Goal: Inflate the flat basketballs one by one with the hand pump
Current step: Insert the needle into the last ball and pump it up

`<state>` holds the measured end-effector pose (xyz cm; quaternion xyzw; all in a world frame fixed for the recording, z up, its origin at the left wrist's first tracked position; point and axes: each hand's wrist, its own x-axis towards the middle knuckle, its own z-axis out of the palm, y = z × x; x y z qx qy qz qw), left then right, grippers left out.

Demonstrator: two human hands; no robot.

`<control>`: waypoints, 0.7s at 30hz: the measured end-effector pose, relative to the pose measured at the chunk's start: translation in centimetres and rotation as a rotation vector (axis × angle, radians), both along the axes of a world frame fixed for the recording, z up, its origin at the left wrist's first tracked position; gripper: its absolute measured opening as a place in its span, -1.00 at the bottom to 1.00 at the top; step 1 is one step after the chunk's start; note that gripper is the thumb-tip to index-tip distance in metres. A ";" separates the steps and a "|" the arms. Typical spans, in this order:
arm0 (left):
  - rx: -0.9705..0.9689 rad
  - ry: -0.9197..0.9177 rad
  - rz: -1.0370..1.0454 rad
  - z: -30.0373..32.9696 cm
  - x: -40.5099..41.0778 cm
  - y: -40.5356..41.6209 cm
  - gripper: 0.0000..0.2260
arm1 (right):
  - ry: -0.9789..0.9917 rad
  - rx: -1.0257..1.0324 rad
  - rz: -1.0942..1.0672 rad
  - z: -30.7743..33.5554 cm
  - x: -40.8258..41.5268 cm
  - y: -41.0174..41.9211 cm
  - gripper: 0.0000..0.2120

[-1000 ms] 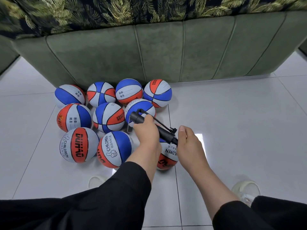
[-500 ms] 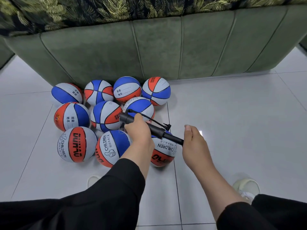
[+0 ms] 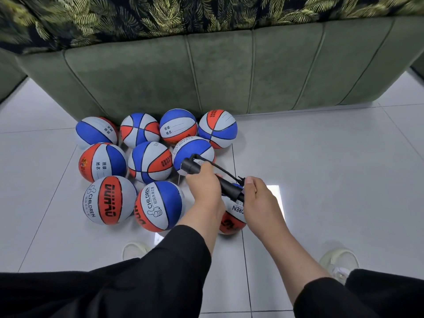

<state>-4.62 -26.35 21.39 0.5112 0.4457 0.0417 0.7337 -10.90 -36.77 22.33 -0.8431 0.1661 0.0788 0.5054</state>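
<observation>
Nearest the camera, two black sleeves reach forward over a white tiled floor, with a pale shoe at the right and another at the left. The left hand has its fingers curled round the barrel of the black pump, which lies slanted, its far end up and left of those fingers and its near end down and right of them. The right hand meets the pump's near end; its thumb lies along the top, and its fingers curl under, so it seems to grip the handle there, though the handle itself is hidden. A thin black hose runs along the pump just beyond the left fingers. Directly under both hands, touching the floor, sits the ball being worked on, mostly covered by the wrists; only its orange and white lower part shows, and where the needle enters it cannot be seen. Left of the left fingers lie two balls side by side, beyond them a row of three, and farther still a row of four against the base of a green sofa. No container is in view; all balls rest loose on the floor. A leaf-print fabric covers the sofa's top.
</observation>
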 end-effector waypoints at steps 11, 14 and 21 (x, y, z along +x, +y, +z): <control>-0.031 0.002 0.145 -1.2 1.9 5.5 -0.61 | 0.014 -0.046 -0.079 -0.7 -0.4 -3.2 -0.61; -0.027 0.029 0.123 -1.0 1.5 4.1 -0.62 | -0.001 -0.055 -0.079 -0.3 -0.1 -2.6 -0.60; 0.015 0.038 0.105 -0.5 0.7 0.5 -0.68 | -0.001 -0.023 -0.076 0.1 0.4 -0.5 -0.59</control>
